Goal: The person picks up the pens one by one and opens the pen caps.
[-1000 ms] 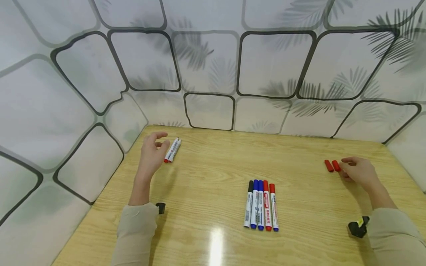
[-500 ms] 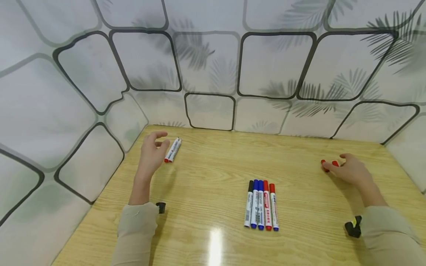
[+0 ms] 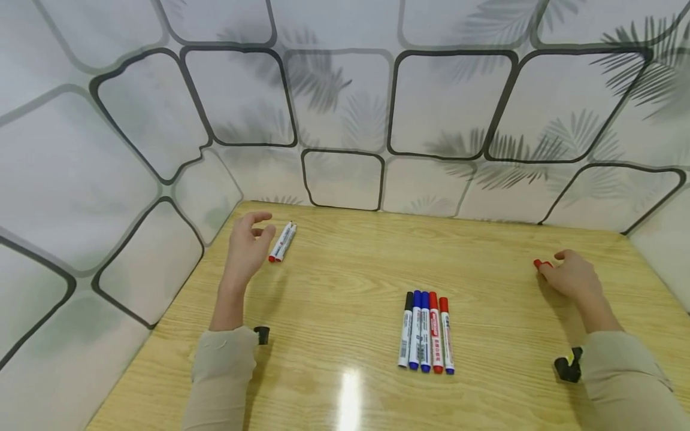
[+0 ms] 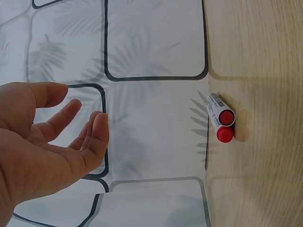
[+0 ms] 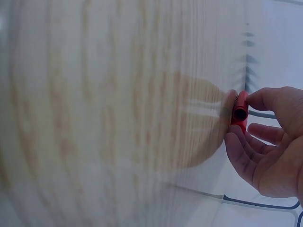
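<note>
My right hand [image 3: 575, 274] is at the right of the table, its thumb and fingers pinching two red marker caps [image 3: 537, 263] side by side. In the right wrist view one red cap [image 5: 240, 112] shows its dark hollow end between thumb and fingertips. My left hand [image 3: 249, 246] hovers at the left, fingers loosely bent, holding nothing. Just right of it two uncapped white markers [image 3: 283, 242] lie together, tips toward the wall. Their red ends face the camera in the left wrist view, where the left hand [image 4: 61, 137] is apart from the markers [image 4: 220, 116].
Several capped markers [image 3: 426, 332] lie in a row at the middle front of the wooden table [image 3: 334, 281]: black, blue and red caps. A patterned wall covering [image 3: 345, 179] borders the table at the back and left. Light glares off the front of the table.
My right hand has reached left over the two red caps and drawn them together, shifting them slightly right. The left hand and the markers have stayed put.
</note>
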Available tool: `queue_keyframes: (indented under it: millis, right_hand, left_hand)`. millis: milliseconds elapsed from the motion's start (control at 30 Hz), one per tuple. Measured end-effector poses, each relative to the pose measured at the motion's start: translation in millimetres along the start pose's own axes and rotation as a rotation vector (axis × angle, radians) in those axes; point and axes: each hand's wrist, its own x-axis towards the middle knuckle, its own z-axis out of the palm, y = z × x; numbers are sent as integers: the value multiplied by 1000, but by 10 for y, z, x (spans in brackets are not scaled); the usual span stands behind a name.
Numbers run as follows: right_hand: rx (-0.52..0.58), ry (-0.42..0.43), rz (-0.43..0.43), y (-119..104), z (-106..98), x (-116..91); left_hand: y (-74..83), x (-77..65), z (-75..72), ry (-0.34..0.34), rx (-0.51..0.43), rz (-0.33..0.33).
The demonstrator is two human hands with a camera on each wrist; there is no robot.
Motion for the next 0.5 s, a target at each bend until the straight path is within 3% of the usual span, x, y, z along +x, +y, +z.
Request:
queue_keyframes:
  millis: [500]
  right_hand:
    - [6,-23,50,-59,-46,-72]
  left_hand:
    - [21,-11,9,-7,-2,4]
